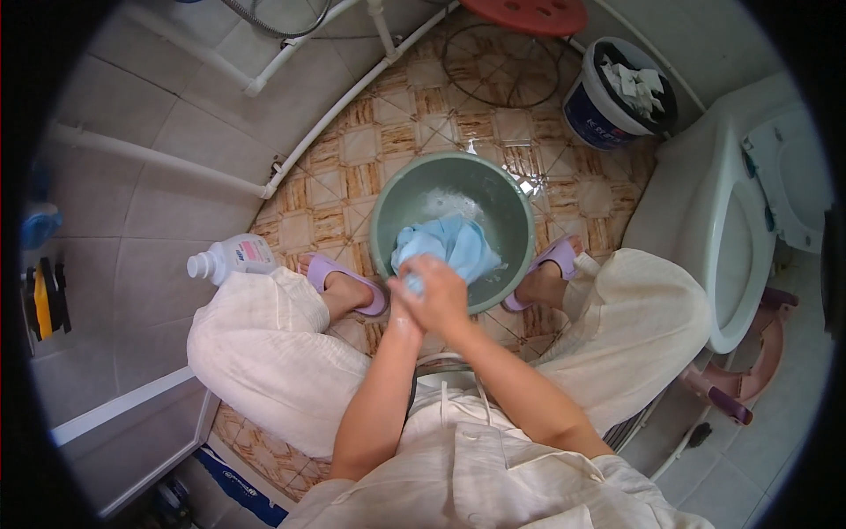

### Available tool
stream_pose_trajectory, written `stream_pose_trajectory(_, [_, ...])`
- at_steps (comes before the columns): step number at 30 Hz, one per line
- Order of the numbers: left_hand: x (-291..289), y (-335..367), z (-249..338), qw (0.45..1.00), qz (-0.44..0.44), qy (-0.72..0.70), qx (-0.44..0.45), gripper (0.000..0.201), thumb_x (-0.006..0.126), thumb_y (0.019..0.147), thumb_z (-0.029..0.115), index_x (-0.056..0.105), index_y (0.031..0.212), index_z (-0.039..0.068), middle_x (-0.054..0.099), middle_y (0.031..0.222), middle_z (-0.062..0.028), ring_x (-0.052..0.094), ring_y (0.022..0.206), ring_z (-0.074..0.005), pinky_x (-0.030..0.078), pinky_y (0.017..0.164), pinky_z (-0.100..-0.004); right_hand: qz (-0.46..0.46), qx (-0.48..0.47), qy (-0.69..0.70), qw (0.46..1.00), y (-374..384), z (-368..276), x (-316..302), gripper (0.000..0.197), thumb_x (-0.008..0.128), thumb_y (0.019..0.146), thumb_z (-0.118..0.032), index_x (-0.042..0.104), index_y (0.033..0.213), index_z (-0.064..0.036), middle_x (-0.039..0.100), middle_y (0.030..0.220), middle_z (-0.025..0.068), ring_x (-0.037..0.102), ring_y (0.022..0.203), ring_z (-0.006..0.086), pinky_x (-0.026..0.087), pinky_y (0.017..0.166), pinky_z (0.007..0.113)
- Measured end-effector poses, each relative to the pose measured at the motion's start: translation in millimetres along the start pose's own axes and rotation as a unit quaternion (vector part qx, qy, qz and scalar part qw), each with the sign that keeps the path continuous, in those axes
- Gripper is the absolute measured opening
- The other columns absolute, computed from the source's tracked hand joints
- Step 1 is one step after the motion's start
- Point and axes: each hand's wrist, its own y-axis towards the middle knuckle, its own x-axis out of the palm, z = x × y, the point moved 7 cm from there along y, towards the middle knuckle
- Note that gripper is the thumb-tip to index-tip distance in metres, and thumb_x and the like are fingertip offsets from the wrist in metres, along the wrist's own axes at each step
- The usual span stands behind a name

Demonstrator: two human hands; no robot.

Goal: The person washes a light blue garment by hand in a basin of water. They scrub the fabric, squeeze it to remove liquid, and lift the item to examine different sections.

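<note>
A light blue cloth lies bunched in a green plastic basin, with white suds around it. Over the basin's near side, my hands are pressed together on a gathered end of this cloth. My right hand is closed, its fingers curled across toward the left and slightly blurred. Mostly covered by it, my left hand is up against the same bunched fabric. The left fingers are largely hidden, but a bit of blue shows between the two hands.
A white detergent bottle stands left of my knee. My feet in purple slippers flank the basin. Beyond are a red stool and a bucket of paper waste. A toilet is at right, white pipes at left. The floor tiles look wet.
</note>
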Motion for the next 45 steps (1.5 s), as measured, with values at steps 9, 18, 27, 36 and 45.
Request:
stream_pose_trajectory(9, [-12,4,-3,0.994,0.029,0.107,0.012,0.042,0.053,0.077,0.003,0.045,0.118,0.007,0.052,0.115,-0.0057,0.05,0.106,-0.0214,0.038,0.093,-0.0354,-0.036,0.082,-0.104,0.991,-15,20,16,0.027,0.057,0.078,-0.032,0.056,0.067,-0.0064,0.058,0.064,0.0169,0.057,0.061,0.0363,0.044,0.055,0.043])
stream_pose_trajectory(18, [24,2,22,0.936,0.262,0.22,0.08,0.045,0.05,0.078,-0.007,0.041,0.121,-0.002,0.05,0.118,-0.0123,0.048,0.109,-0.0259,0.037,0.096,-0.0392,0.003,0.25,-0.218,0.943,14,138,-38,0.033,0.048,0.085,-0.039,0.056,0.084,-0.0067,0.06,0.072,0.0158,0.058,0.07,0.036,0.046,0.06,0.043])
stream_pose_trajectory(27, [12,4,8,0.947,0.218,0.232,0.043,0.051,0.049,0.071,-0.007,0.041,0.121,-0.001,0.049,0.119,-0.0119,0.047,0.111,-0.028,0.036,0.097,-0.0387,-0.037,0.576,0.565,0.59,-59,120,37,0.065,0.052,0.082,-0.046,0.032,0.129,-0.0051,0.048,0.119,0.0153,0.05,0.104,0.0295,0.045,0.076,0.047])
stream_pose_trajectory(36, [35,0,-28,0.993,0.046,0.108,0.023,0.038,0.051,0.085,0.025,0.045,0.116,0.004,0.051,0.117,-0.0119,0.049,0.108,-0.0231,0.038,0.094,-0.042,-0.093,0.03,-0.213,0.972,-38,11,20,0.028,0.058,0.073,-0.032,0.056,0.089,-0.0093,0.06,0.076,0.0211,0.06,0.072,0.0379,0.045,0.073,0.041])
stream_pose_trajectory(45, [-48,5,-26,0.988,0.148,0.034,-0.038,0.034,0.047,0.086,0.023,0.048,0.115,0.004,0.055,0.112,-0.0107,0.054,0.102,-0.0207,0.044,0.088,-0.0373,0.212,0.044,-0.308,0.926,-35,51,37,0.016,0.054,0.078,-0.025,0.059,0.083,-0.0104,0.059,0.064,0.0158,0.058,0.057,0.0353,0.044,0.053,0.046])
